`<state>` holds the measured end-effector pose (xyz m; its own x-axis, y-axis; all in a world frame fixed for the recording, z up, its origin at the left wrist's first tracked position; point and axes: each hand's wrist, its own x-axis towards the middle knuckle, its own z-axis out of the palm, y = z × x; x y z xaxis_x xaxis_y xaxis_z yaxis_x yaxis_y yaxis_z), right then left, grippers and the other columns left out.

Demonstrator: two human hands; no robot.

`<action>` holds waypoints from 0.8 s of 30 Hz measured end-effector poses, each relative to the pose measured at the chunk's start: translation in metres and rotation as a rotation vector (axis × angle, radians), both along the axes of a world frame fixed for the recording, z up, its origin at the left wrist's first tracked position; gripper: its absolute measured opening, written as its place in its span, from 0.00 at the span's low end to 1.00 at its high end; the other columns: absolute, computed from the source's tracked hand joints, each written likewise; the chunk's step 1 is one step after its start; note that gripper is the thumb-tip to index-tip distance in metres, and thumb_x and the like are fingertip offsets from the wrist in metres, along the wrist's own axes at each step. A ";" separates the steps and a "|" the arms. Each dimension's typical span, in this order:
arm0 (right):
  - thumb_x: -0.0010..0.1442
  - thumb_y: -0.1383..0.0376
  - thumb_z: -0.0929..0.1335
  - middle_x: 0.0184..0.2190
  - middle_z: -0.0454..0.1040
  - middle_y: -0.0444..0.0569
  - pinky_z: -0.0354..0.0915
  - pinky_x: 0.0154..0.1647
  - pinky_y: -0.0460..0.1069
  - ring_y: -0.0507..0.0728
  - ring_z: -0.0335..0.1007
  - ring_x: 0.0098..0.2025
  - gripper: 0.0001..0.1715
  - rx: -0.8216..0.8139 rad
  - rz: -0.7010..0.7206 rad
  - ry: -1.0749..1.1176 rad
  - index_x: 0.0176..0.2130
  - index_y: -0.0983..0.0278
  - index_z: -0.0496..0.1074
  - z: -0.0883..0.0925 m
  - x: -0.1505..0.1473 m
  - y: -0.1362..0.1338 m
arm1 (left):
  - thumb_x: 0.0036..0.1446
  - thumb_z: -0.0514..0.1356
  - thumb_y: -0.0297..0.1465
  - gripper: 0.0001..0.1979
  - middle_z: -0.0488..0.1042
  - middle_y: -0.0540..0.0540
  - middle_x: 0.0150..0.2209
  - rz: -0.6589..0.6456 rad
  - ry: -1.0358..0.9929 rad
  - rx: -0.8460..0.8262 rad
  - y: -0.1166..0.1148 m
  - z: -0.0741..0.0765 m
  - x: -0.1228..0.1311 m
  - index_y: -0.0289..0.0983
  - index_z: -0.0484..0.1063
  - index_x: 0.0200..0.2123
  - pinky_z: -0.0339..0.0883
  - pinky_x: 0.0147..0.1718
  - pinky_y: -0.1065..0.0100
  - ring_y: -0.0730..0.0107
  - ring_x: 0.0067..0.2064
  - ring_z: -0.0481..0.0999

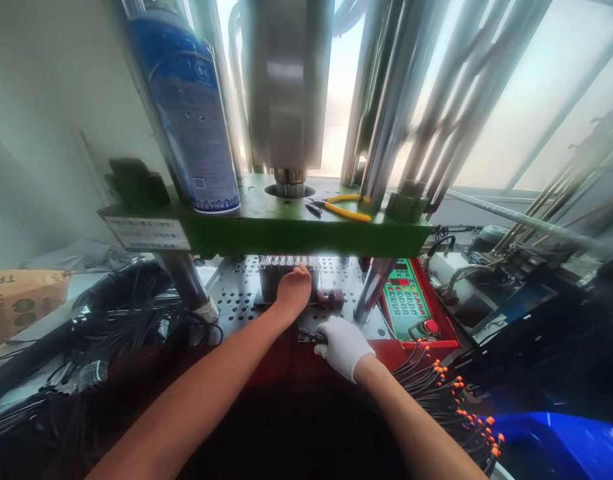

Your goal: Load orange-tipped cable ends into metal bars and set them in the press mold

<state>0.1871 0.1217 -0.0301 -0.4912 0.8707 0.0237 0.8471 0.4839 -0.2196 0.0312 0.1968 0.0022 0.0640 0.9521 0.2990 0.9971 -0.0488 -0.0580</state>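
Observation:
My bare left hand (295, 288) reaches forward under the green press platen (266, 230) and rests on the dark mould block (266, 283) that sits on the perforated metal plate (236, 293); its fingers curl over the block's top edge. My right hand (342, 345), in a white glove, is closed round a small dark metal part (309, 333) at the plate's front edge. What exactly the left fingers grip is hidden.
A blue spray can (189, 113) and yellow-handled pliers (343, 205) lie on the platen. Steel columns (371, 290) flank the mould. A green keypad panel (405, 300) sits right; bundles of black cables (126, 313) left, orange-tipped cables (456, 400) right, a blue tub (561, 443).

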 end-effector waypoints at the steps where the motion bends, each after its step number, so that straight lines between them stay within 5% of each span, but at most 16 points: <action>1: 0.54 0.56 0.69 0.39 0.72 0.52 0.61 0.39 0.51 0.61 0.69 0.41 0.15 -0.003 -0.002 -0.004 0.39 0.62 0.74 0.000 0.001 0.000 | 0.55 0.47 0.17 0.19 0.73 0.34 0.35 0.001 -0.003 -0.002 0.001 0.000 0.000 0.23 0.63 0.50 0.70 0.31 0.64 0.56 0.36 0.78; 5: 0.53 0.56 0.69 0.39 0.72 0.52 0.61 0.38 0.51 0.61 0.69 0.40 0.15 -0.012 -0.018 -0.018 0.39 0.62 0.74 0.002 0.003 0.001 | 0.56 0.48 0.18 0.13 0.73 0.35 0.36 -0.003 -0.014 -0.001 0.001 0.008 -0.006 0.26 0.68 0.41 0.70 0.31 0.66 0.59 0.35 0.78; 24: 0.54 0.59 0.69 0.40 0.72 0.52 0.61 0.40 0.51 0.61 0.70 0.42 0.13 -0.025 -0.006 -0.037 0.39 0.62 0.74 0.001 0.002 -0.005 | 0.62 0.56 0.31 0.11 0.72 0.43 0.41 0.118 -0.015 0.004 -0.005 0.006 -0.032 0.31 0.68 0.45 0.72 0.34 0.65 0.69 0.36 0.74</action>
<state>0.1886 0.1172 -0.0288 -0.4864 0.8736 -0.0164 0.8577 0.4738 -0.1996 -0.0012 0.1921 0.0083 -0.0531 0.9514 0.3032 0.9967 0.0693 -0.0427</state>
